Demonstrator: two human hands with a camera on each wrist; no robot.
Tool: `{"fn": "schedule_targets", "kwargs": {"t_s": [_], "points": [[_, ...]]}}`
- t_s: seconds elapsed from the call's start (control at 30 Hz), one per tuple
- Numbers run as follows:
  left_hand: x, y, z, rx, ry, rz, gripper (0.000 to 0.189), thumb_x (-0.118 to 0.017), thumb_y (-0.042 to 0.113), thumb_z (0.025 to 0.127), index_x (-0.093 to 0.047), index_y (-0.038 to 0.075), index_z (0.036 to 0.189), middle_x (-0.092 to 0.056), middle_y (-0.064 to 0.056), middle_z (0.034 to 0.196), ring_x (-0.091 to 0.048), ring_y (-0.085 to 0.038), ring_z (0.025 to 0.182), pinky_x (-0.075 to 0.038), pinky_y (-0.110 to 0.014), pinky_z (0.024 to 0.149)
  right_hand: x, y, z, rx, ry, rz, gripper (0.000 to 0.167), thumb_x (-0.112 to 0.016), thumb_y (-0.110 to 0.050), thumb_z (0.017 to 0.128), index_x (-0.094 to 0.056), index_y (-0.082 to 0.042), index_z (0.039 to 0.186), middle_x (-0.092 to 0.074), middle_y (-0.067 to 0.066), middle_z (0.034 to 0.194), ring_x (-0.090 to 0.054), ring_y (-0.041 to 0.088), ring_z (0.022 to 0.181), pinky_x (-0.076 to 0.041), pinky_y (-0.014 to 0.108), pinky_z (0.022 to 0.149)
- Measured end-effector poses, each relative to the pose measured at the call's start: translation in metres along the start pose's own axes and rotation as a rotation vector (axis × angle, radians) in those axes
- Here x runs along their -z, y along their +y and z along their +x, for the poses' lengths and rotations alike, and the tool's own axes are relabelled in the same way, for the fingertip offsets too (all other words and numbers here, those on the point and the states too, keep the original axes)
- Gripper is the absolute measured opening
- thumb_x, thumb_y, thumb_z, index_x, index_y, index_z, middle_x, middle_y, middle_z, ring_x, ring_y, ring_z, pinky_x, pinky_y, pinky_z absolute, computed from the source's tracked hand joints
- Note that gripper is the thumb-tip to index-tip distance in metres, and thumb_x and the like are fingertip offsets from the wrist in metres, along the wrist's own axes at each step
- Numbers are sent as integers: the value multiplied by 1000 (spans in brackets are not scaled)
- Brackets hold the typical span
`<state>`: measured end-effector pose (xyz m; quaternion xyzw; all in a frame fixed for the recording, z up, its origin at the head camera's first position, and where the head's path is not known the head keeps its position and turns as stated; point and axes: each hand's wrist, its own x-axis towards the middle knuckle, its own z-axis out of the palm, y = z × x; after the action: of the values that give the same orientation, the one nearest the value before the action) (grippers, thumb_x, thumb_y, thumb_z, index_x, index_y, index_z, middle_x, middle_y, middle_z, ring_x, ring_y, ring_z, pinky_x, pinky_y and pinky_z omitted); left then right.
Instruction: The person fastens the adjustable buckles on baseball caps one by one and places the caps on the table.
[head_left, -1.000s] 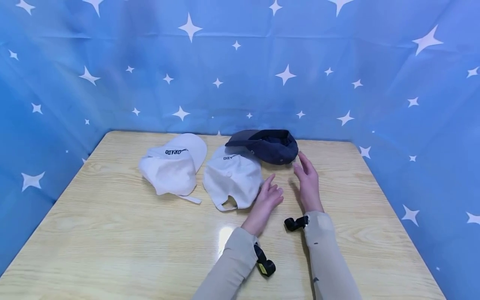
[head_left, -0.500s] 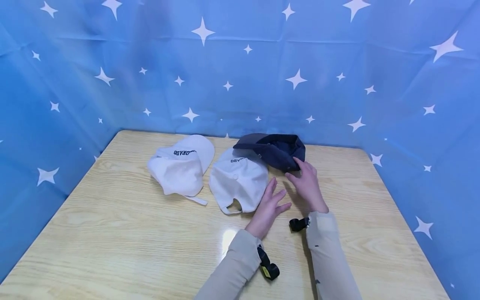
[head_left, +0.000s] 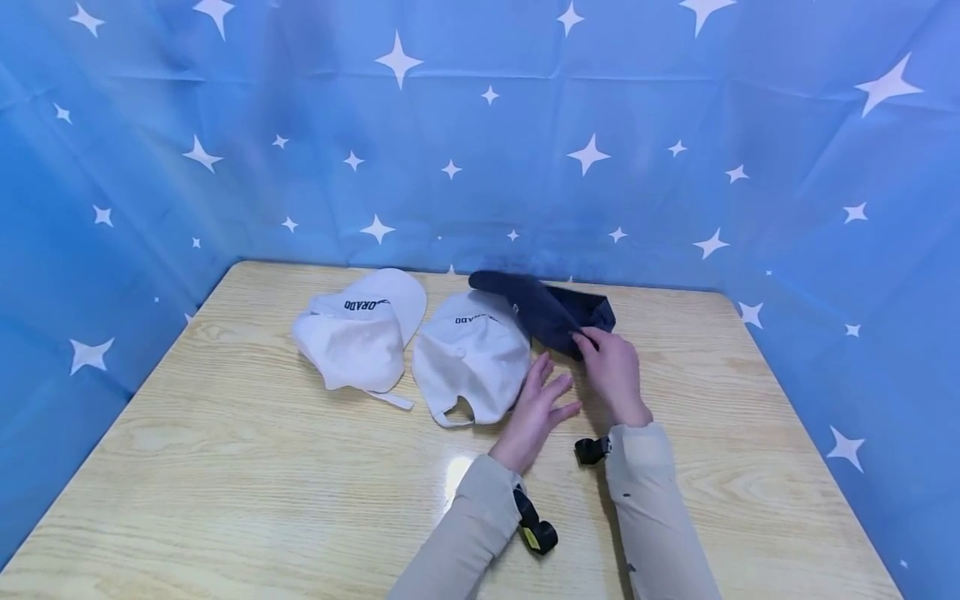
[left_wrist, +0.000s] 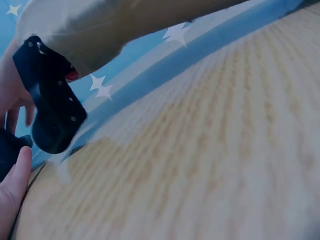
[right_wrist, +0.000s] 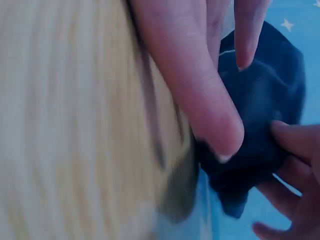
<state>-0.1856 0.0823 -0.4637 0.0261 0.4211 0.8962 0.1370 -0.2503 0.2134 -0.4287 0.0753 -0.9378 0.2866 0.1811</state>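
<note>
A navy cap (head_left: 546,317) lies tilted at the back of the table, its peak overlapping the middle white cap (head_left: 471,362). My right hand (head_left: 615,375) pinches the navy cap's near edge between thumb and fingers; in the right wrist view the thumb (right_wrist: 292,137) presses on the dark cloth. My left hand (head_left: 528,412), fingers spread, is beside the right edge of the middle white cap. In the right wrist view its fingers (right_wrist: 195,80) hang in front of the navy cap (right_wrist: 260,105). Lettering on the middle white cap is partly covered.
Another white cap (head_left: 360,342) lies to the left, its strap end pointing toward the front. Everything rests on a light wooden table (head_left: 262,483). A blue star-patterned cloth (head_left: 510,125) stands behind and at both sides. Black wrist cameras sit on both sleeves.
My right hand has come in from beside the navy cap and now pinches its edge. The cap has turned, its near side drawn toward me. The left hand's fingers have spread.
</note>
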Motion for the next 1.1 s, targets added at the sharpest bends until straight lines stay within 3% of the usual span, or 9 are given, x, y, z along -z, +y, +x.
{"fn": "schedule_targets", "kwargs": {"t_s": [0.13,0.27,0.37,0.5,0.67,0.87,1.0,1.1], "points": [[1,0,0,-7,-28,-13,69,-58,24,87,-18,13,141,-17,-12,144,-35,-34,122,-36,-48,93,3,-2,-2,-113,105,123,30,-52,-30,90,-65,-8,105,-64,12,101,-58,29,94,-43,43,81],[2,0,0,2,-35,-20,64,-56,23,88,-21,11,140,-22,-11,143,-37,-34,120,-37,-47,93,6,-3,-7,-288,129,341,34,-50,-35,90,-64,-8,106,-63,8,102,-55,20,92,-42,34,78],[4,0,0,3,-40,-20,64,-56,26,88,-22,10,140,-23,-12,143,-38,-33,121,-37,-46,93,8,-5,-11,-401,140,626,35,-51,-35,89,-63,-4,103,-59,9,96,-52,16,84,-41,33,75],[5,-1,0,9,-54,-19,66,-55,28,88,-20,9,141,-22,-14,143,-36,-32,122,-37,-44,94,13,-8,-14,-490,154,1060,34,-54,-28,88,-58,2,103,-54,6,94,-54,14,83,-42,38,83],[4,-3,2,30,-45,-33,66,-54,28,89,-18,6,141,-27,-18,139,-34,-31,124,-37,-44,94,22,-10,-14,-540,196,1452,23,-56,-21,88,-59,-1,99,-61,3,86,-59,12,77,-42,32,80],[3,-1,3,63,-31,-70,73,-55,29,89,-13,1,141,-28,-20,139,-33,-31,124,-36,-45,94,31,-12,-11,-530,186,1779,16,-57,-17,87,-57,-4,97,-63,5,80,-56,15,67,-41,28,64],[4,0,2,75,-40,-90,76,-55,29,89,-8,0,141,-30,-21,137,-32,-31,125,-35,-45,95,33,-9,-11,-564,167,1971,23,-54,-14,88,-51,-4,108,-62,9,89,-58,19,75,-45,32,68],[4,1,2,81,-30,-108,78,-56,29,88,-5,3,142,-27,-19,138,-31,-31,125,-35,-45,95,34,-6,-11,-649,172,2099,26,-54,-14,89,-49,-6,113,-61,10,96,-58,21,84,-44,36,76]]}}
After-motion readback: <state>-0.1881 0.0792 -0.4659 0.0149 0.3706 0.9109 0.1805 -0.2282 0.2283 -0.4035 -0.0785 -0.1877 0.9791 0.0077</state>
